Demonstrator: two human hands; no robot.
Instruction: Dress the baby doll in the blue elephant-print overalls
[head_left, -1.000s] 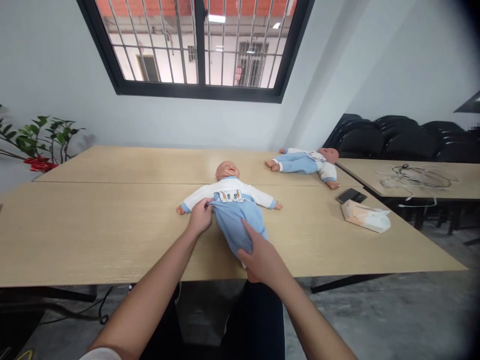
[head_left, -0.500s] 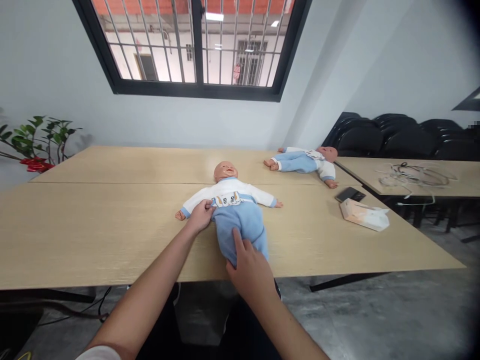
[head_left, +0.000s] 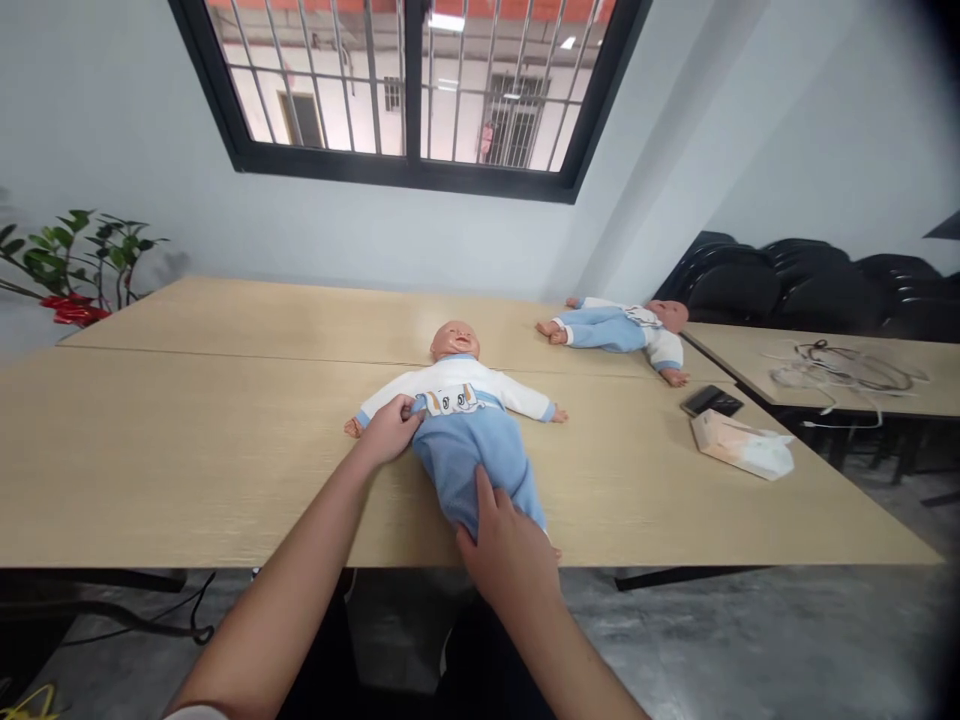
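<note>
A baby doll (head_left: pixel 459 405) in a white top and light blue trousers lies on its back on the wooden table (head_left: pixel 187 440), head pointing away from me. My left hand (head_left: pixel 388 432) pinches the waistband of the blue trousers at the doll's left side. My right hand (head_left: pixel 506 545) is closed over the doll's lower legs at the table's front edge, gripping the trouser legs.
A second dressed doll (head_left: pixel 622 328) lies farther back on the right. A dark phone (head_left: pixel 711 401) and a tissue pack (head_left: pixel 742 445) sit right of it. Cables (head_left: pixel 847 365) lie on the neighbouring table, black chairs (head_left: pixel 817 285) behind. A plant (head_left: pixel 71 265) stands at the far left.
My right hand slid down the doll's legs toward the table edge and stays gripping there. My left hand keeps its pinch at the waistband. The view shifted slightly.
</note>
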